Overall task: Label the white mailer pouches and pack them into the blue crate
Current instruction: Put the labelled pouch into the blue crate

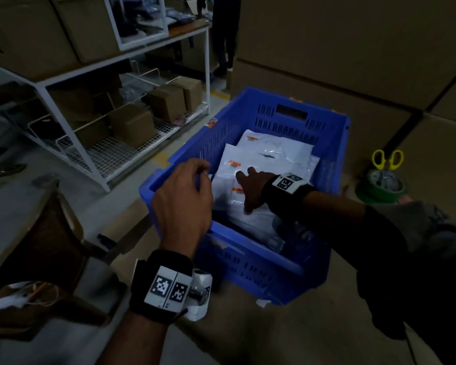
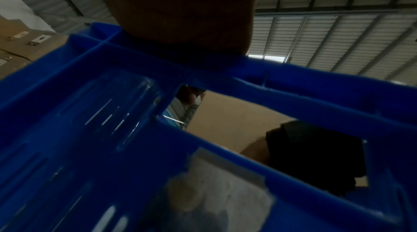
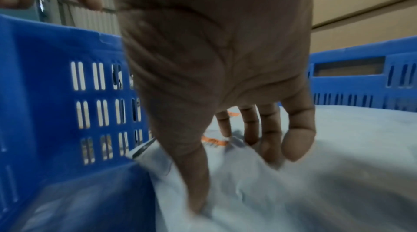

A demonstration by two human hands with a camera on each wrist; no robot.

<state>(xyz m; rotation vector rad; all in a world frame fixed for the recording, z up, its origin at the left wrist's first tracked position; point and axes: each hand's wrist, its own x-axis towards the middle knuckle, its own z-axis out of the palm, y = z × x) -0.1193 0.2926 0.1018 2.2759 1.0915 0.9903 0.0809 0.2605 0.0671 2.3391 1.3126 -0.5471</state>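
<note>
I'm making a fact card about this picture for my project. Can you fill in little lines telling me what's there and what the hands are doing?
Place: a dim storeroom with cardboard boxes and a white wire shelf
Crate: blue crate on the floor
Inside it: white mailer pouches with orange marks, stacked
Right hand: inside the crate, fingers spread and pressing on the top pouch
Left hand: over the crate's left rim, fingers loosely curled, holding nothing visible
Nearby: yellow-handled scissors in a green tape roll
</note>
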